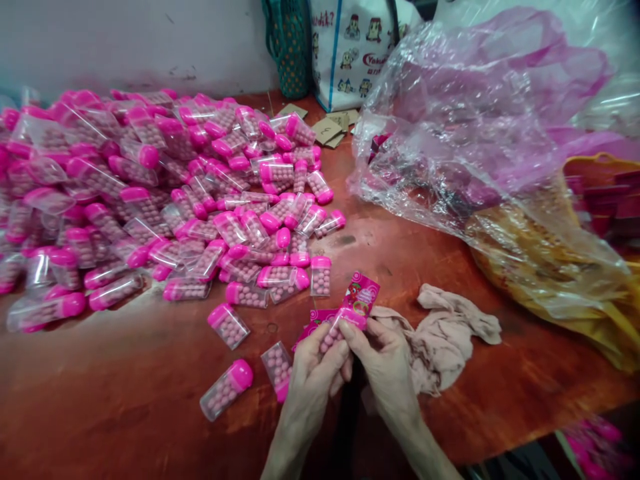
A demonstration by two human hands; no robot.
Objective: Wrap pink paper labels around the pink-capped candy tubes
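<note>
My left hand (315,373) and my right hand (383,363) meet near the table's front edge, fingers closed on one small clear candy tube (333,337) full of pink balls. A pink printed label card (361,299) sticks up from the tube, pinched by my right fingers. Three loose pink-capped tubes lie just left of my hands; the nearest one (277,368) is beside my left wrist.
A big heap of pink-capped tubes in clear sleeves (150,193) covers the left half of the red-brown table (150,393). A beige cloth (445,337) lies right of my hands. Crumpled clear plastic bags (480,133) and a yellow basket (600,180) fill the right; bags stand at the back.
</note>
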